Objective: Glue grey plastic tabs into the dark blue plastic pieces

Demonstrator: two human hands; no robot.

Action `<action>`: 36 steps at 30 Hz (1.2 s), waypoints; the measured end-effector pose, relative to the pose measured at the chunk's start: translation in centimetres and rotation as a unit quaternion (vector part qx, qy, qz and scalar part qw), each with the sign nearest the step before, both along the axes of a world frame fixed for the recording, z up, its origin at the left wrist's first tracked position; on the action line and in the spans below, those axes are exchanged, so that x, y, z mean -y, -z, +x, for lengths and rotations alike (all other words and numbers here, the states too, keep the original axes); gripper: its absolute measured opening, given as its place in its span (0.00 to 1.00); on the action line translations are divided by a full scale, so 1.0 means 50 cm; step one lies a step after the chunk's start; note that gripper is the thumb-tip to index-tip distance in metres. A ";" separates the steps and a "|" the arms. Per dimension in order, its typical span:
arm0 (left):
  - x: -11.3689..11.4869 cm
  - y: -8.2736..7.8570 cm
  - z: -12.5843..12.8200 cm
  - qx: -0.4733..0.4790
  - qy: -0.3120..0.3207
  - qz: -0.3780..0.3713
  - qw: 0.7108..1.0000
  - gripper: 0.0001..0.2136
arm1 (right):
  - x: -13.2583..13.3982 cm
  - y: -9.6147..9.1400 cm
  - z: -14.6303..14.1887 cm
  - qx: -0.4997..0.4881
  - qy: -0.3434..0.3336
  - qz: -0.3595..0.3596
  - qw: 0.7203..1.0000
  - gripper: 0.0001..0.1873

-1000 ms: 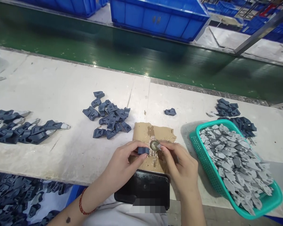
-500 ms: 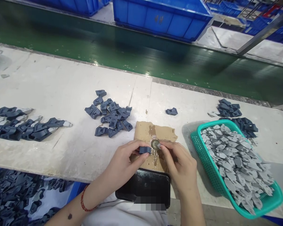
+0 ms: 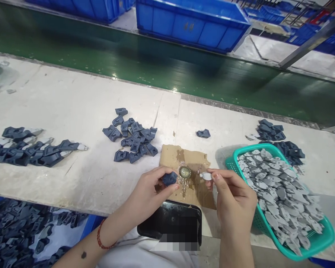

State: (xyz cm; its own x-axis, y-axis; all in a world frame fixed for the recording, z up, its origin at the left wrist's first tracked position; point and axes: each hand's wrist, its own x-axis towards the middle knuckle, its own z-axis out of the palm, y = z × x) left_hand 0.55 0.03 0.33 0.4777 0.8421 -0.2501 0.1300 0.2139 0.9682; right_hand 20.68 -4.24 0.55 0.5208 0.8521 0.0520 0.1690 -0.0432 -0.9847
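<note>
Blue plastic piece (image 3: 169,178) is pinched between the thumb and fingers of your left hand (image 3: 147,191), just left of the bottle cap (image 3: 185,172) of shiny liquid on the cardboard scrap (image 3: 173,154). Your right hand (image 3: 234,201) is closed on a small grey insert (image 3: 206,175), held just right of the cap, the two hands apart. A teal basket (image 3: 231,162) of grey inserts lies beside your right hand, and a loose pile of blue pieces (image 3: 134,139) lies beyond your left.
</note>
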 end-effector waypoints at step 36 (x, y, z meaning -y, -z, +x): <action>-0.007 -0.015 -0.010 -0.024 0.072 0.126 0.989 0.09 | -0.031 -0.019 -0.073 0.030 -0.202 -0.056 0.977 0.14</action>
State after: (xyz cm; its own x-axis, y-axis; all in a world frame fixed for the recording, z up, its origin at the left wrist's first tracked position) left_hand 0.07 0.38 1.06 0.5894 0.8051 -0.0671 0.1893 -0.0569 0.9803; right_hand 17.02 -2.70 1.52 0.1387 0.9898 -0.0329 0.2508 -0.0672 -0.9657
